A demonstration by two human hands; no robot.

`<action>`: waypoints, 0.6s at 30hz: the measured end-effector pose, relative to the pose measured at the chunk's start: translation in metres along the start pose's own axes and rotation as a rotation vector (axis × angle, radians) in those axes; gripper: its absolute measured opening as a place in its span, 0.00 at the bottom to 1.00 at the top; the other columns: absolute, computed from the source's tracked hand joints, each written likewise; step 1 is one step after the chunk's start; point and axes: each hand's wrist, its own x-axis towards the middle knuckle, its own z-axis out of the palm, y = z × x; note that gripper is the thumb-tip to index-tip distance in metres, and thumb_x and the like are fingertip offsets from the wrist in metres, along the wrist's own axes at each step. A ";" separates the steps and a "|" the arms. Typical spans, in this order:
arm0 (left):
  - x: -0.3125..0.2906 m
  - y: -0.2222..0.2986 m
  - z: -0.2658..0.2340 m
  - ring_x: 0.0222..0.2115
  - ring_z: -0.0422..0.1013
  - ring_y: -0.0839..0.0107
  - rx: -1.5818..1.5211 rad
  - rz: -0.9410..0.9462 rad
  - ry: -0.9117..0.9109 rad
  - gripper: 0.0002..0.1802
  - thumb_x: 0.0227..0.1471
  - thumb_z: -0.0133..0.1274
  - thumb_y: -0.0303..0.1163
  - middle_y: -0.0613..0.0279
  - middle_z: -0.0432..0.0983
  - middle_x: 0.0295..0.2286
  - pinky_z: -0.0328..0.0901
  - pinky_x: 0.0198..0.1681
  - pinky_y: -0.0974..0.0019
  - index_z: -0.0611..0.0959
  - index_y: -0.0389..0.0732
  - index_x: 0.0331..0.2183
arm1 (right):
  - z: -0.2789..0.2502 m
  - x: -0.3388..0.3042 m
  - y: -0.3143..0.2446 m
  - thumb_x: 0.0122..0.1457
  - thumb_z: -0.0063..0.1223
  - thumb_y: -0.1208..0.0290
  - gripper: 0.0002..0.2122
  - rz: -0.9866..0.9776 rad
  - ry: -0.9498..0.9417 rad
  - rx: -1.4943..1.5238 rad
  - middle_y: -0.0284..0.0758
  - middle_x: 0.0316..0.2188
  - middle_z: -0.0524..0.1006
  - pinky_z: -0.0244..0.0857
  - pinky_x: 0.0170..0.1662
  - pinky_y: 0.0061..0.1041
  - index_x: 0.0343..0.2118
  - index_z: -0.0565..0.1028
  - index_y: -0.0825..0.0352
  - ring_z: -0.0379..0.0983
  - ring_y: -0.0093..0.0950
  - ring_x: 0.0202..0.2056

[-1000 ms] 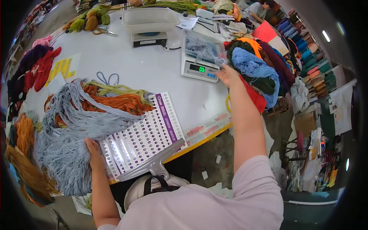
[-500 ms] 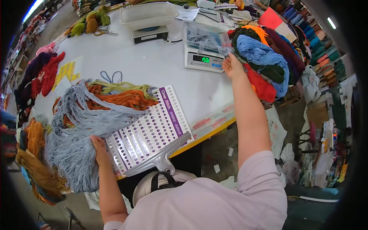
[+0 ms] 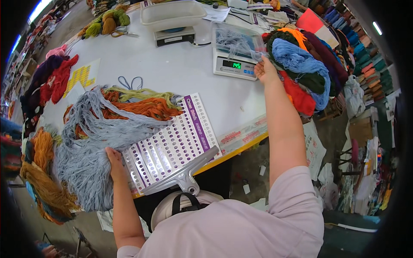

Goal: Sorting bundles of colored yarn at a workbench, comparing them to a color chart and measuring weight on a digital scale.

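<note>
A wide hank of grey-blue embroidery thread (image 3: pixel 86 172) spreads over the front left of the table, hanging past its edge. My left hand (image 3: pixel 115 164) is closed at the hank's right side, thumb on the strands, other fingers partly hidden. Beside it lies a white and purple card (image 3: pixel 163 150) with rows of holes, a large silver clip (image 3: pixel 184 175) on its near edge. Orange threads (image 3: pixel 146 107) and olive-green ones lie across its far end. My right hand (image 3: pixel 266 71) pinches loose grey-blue strands (image 3: pixel 234 41) at the corner of a clear tray (image 3: pixel 258 39) on a digital scale (image 3: pixel 232 65).
Coloured yarn hanks (image 3: pixel 301 60) are heaped right of the scale. A second scale (image 3: pixel 174 36) bears an empty white tub (image 3: pixel 172 15). Scissors (image 3: pixel 124 33) lie near green yarn (image 3: pixel 107 19). Red and purple skeins (image 3: pixel 58 84) line the left side. The table's yellow edge (image 3: pixel 232 154) runs before me.
The whole view has shifted slightly, so the table things appear a little further right. The scale's lit reading has dropped slightly. Both hands keep their places at the threads.
</note>
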 end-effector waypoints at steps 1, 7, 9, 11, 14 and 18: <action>0.000 0.000 0.001 0.18 0.49 0.80 -0.008 -0.003 0.007 0.18 0.61 0.41 0.47 0.74 0.53 0.15 0.46 0.21 0.75 0.67 0.47 0.23 | 0.001 0.000 -0.001 0.50 0.60 0.52 0.21 0.001 0.009 0.005 0.36 0.30 0.70 0.67 0.38 0.32 0.36 0.70 0.65 0.70 0.31 0.32; -0.004 0.006 0.004 0.19 0.51 0.80 -0.009 -0.025 0.051 0.19 0.60 0.42 0.47 0.74 0.53 0.17 0.50 0.26 0.76 0.67 0.49 0.21 | 0.010 -0.007 -0.001 0.49 0.61 0.54 0.20 -0.002 0.031 0.024 0.36 0.31 0.71 0.66 0.41 0.31 0.36 0.71 0.65 0.69 0.32 0.35; -0.004 0.009 0.000 0.19 0.51 0.80 -0.010 -0.006 -0.013 0.18 0.60 0.42 0.47 0.74 0.53 0.17 0.50 0.27 0.75 0.68 0.48 0.22 | 0.010 -0.007 0.001 0.49 0.61 0.54 0.20 -0.003 0.029 0.024 0.35 0.30 0.72 0.67 0.40 0.29 0.34 0.71 0.65 0.69 0.30 0.35; -0.002 0.014 -0.003 0.18 0.51 0.80 -0.009 0.011 -0.076 0.18 0.60 0.42 0.46 0.73 0.53 0.16 0.51 0.27 0.75 0.68 0.48 0.22 | 0.007 -0.008 0.004 0.50 0.61 0.60 0.14 -0.005 0.027 0.065 0.33 0.26 0.72 0.67 0.38 0.26 0.31 0.72 0.64 0.69 0.28 0.30; 0.005 0.047 0.016 0.18 0.52 0.80 -0.289 -0.008 -0.066 0.15 0.59 0.44 0.43 0.73 0.53 0.16 0.55 0.29 0.75 0.72 0.44 0.27 | -0.022 0.005 -0.004 0.51 0.60 0.66 0.08 -0.224 0.024 0.235 0.28 0.21 0.72 0.66 0.34 0.22 0.28 0.73 0.63 0.69 0.25 0.25; -0.032 0.118 0.034 0.17 0.52 0.82 -0.402 0.061 -0.166 0.12 0.57 0.48 0.40 0.75 0.55 0.19 0.56 0.28 0.75 0.75 0.41 0.34 | 0.056 -0.125 -0.001 0.55 0.51 0.72 0.06 -1.067 -0.043 -0.165 0.28 0.19 0.72 0.61 0.29 0.18 0.27 0.71 0.69 0.67 0.16 0.22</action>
